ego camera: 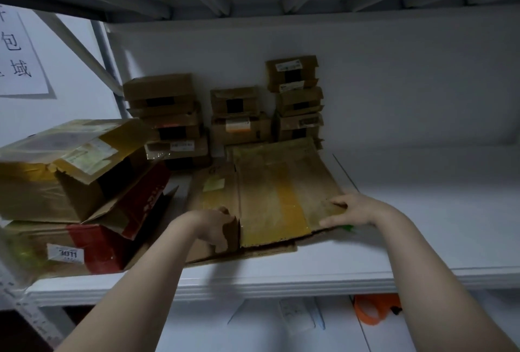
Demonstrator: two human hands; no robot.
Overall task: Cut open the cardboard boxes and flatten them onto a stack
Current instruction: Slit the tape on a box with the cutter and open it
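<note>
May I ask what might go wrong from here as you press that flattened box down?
The left hand grips a flap of the flattened box beside the tilted taped box leaning on the red box; a nudge might topple it. The right hand presses near a small green thing, possibly a cutter; it might get knocked off the shelf.

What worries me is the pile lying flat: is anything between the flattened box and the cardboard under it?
Possibly: a small green thing shows at the flattened box's near right corner, by the right hand; whether it lies under it is unclear. Nothing else visible.
</note>
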